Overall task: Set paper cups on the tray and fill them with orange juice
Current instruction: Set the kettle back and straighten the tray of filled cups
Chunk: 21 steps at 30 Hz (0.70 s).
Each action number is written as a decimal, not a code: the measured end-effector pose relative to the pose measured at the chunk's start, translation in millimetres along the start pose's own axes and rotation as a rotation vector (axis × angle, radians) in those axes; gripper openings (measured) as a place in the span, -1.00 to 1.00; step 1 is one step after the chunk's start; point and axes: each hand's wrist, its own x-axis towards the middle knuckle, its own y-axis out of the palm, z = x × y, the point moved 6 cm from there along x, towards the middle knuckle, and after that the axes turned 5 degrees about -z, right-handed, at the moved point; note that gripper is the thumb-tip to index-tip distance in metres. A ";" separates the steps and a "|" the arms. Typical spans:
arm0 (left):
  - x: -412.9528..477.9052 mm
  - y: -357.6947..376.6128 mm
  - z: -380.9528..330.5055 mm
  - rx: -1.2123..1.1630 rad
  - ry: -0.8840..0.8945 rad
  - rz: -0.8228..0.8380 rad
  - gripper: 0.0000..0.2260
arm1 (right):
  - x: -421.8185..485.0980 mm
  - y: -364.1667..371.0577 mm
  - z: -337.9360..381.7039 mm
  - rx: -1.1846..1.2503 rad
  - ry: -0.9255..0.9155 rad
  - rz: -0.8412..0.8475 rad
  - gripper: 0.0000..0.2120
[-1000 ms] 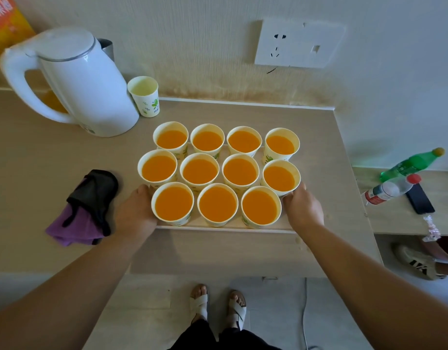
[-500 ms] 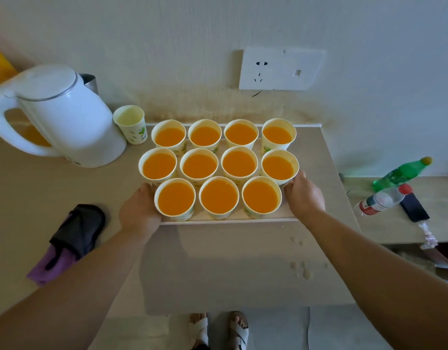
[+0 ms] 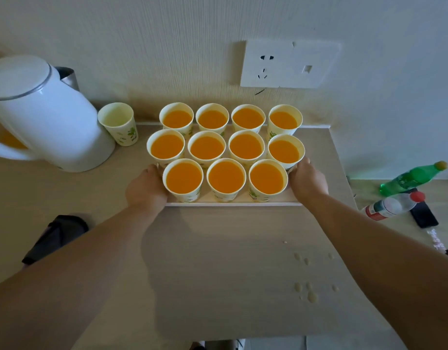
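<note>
Cups (image 3: 226, 177) on tray (image 3: 233, 203); kettle (image 3: 48, 117) to its left.

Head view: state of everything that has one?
Cups on tray: eleven, upright, full of juice.
Tray: gripped at both ends.
Left hand: grips tray.
Right hand: grips tray.
Spare cup: upright, off tray, no orange inside.
Kettle: lid shut.
Green bottle: lying down, capped.
Clear bottle: lying down, capped.

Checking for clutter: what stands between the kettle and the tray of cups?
One paper cup, pale inside, stands on the counter between the kettle and the tray, in the head view.
</note>
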 end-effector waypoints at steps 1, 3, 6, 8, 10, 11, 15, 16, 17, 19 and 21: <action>1.9 0.9 -0.4 0.005 0.003 -0.004 -0.78 | 1.5 1.0 -0.5 0.003 0.004 0.002 -0.84; 4.5 2.3 -0.8 0.011 0.008 -0.002 -0.78 | 3.4 2.9 -0.6 0.003 0.003 0.004 -0.83; 5.5 3.6 -1.5 0.037 -0.003 0.009 -0.79 | 4.3 5.7 -0.6 -0.004 -0.005 0.008 -0.82; 6.5 2.6 -3.2 0.055 -0.010 0.006 -0.81 | 6.5 7.3 -0.9 -0.014 -0.009 0.008 -0.84; 7.0 3.2 -4.9 0.065 -0.003 0.014 -0.80 | 8.4 8.4 -1.6 -0.020 -0.011 0.012 -0.85; 7.3 2.8 -5.8 0.069 -0.001 0.020 -0.80 | 9.4 8.7 -1.5 -0.023 -0.017 0.012 -0.86; 7.5 1.9 -7.8 0.086 0.003 0.035 -0.80 | 11.4 10.5 -1.3 -0.048 -0.040 0.005 -0.87; 7.0 1.5 -8.3 0.090 0.004 0.035 -0.80 | 11.9 11.2 -1.5 -0.057 -0.042 0.006 -0.87; 5.9 0.7 -9.3 0.095 0.004 0.037 -0.81 | 11.6 11.4 -1.4 -0.066 -0.044 0.008 -0.87; 4.9 -0.4 -10.4 0.104 0.006 0.039 -0.79 | 11.5 11.0 -0.7 -0.085 -0.049 0.003 -0.86; 3.5 -0.7 -11.4 0.115 0.014 0.035 -0.80 | 10.8 10.9 -0.2 -0.102 -0.057 -0.004 -0.85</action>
